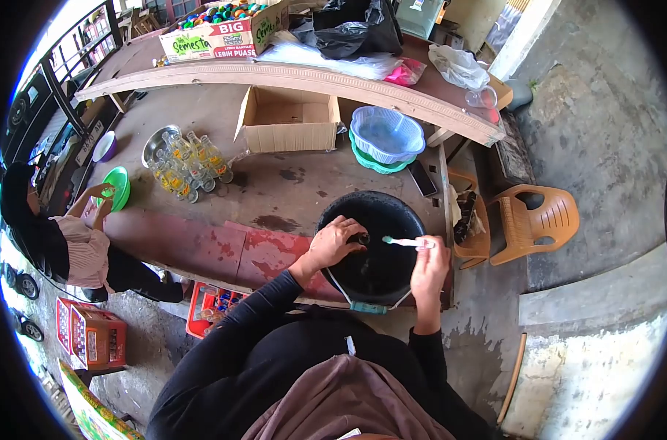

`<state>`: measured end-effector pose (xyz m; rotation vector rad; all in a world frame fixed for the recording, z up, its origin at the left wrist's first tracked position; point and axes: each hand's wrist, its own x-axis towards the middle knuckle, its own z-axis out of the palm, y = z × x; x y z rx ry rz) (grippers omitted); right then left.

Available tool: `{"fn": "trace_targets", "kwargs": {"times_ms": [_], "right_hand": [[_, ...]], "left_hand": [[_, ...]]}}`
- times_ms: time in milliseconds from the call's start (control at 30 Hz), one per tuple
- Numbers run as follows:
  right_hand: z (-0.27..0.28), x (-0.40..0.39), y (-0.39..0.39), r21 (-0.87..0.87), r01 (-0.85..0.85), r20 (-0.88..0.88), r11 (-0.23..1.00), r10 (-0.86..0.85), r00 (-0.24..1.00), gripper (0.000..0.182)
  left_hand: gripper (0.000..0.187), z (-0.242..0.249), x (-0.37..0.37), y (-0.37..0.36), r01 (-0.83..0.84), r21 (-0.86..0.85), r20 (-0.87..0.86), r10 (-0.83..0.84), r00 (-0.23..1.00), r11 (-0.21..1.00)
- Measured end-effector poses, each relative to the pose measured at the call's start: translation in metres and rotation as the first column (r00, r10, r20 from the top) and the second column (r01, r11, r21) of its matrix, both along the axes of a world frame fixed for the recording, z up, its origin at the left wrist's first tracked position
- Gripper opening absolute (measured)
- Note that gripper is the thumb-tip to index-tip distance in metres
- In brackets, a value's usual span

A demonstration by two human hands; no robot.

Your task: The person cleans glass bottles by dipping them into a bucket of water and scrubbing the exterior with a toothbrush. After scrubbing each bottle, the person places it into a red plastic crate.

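Note:
Over the black bucket [370,282], my left hand [332,242] has its fingers wrapped round a small dark glass bottle [360,239], mostly hidden by the hand. My right hand [429,271], at the bucket's right rim, grips a toothbrush [403,241] by its handle. The brush head points left toward the bottle and does not touch it. Dark liquid seems to fill the bucket, whose handle hangs at the front.
Glass bottles [190,167] stand by a metal bowl [157,139]. Behind are a cardboard box [293,136], stacked baskets [386,136] and a phone [422,178]. Another person [77,249] works at a green bowl [119,183], left. Orange chairs [535,224] stand right.

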<state>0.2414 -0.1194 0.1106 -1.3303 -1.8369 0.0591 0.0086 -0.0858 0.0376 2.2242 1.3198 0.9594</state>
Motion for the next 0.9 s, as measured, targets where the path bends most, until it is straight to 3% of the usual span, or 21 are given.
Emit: {"fn": "trace_targets", "kwargs": {"times_ms": [67,200,333,400,600,633,733,900], "right_hand": [[0.012,0.001,-0.006,0.009,-0.034,-0.254,0.999,0.035,0.967,0.009],[0.022,-0.014,-0.019,0.023,-0.166,-0.345,0.986,0.163,0.924,0.009],[0.020,-0.032,-0.006,-0.006,-0.232,0.018,0.973,0.232,0.972,0.006],[0.013,-0.039,-0.005,-0.050,-0.246,0.009,0.968,0.247,0.969,0.005],[0.037,-0.032,-0.013,0.162,-0.103,-0.146,0.981,0.127,0.981,0.005],[0.034,-0.031,-0.014,0.105,-0.109,-0.172,0.988,0.126,0.977,0.006],[0.021,-0.040,-0.009,0.044,-0.148,-0.070,0.988,0.150,0.986,0.016],[0.011,-0.047,-0.003,0.065,-0.169,-0.042,0.984,0.172,0.984,0.007]], "left_hand": [[0.034,0.002,0.000,0.000,0.007,0.003,-0.004,-0.007,1.000,1.000],[0.035,0.007,0.001,-0.001,-0.017,-0.029,-0.014,0.017,1.000,0.999],[0.036,0.005,0.001,-0.002,0.004,-0.010,-0.013,-0.004,1.000,1.000],[0.037,0.003,-0.001,-0.001,0.004,0.009,-0.013,-0.004,1.000,1.000],[0.038,0.003,0.000,-0.001,-0.004,0.014,-0.005,0.004,1.000,1.000],[0.038,0.002,0.001,-0.002,-0.013,0.044,0.003,0.013,1.000,0.999],[0.038,0.001,0.000,-0.001,0.015,-0.010,-0.015,-0.015,1.000,1.000],[0.038,-0.005,0.000,0.000,0.032,0.024,-0.079,-0.030,0.996,0.999]]}}
